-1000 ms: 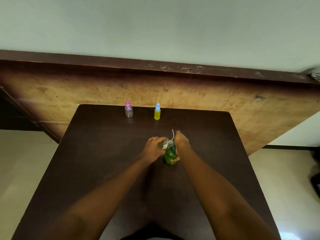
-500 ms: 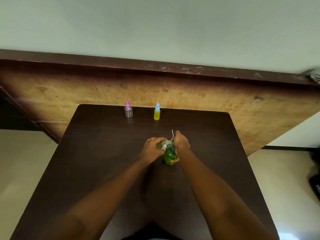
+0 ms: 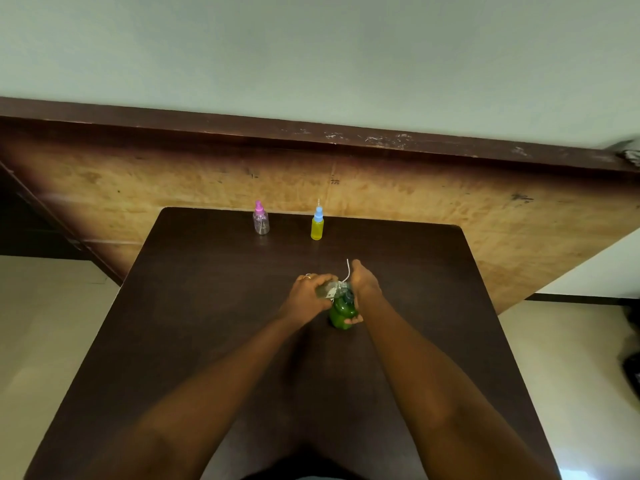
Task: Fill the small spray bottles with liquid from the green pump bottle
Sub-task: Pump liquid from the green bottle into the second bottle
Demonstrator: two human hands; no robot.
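Note:
The green pump bottle stands upright at the middle of the dark table. My right hand grips it from the right, with the thumb curled under its lower front. My left hand holds a small clear bottle tilted sideways, its mouth against the pump's head. A thin white tube sticks up beside my right hand; what it is attached to is hidden. At the far edge stand a clear spray bottle with a pink cap and a yellow-filled one with a blue cap.
A worn wooden panel with a dark top rail rises right behind the table's far edge. Pale floor lies on both sides of the table.

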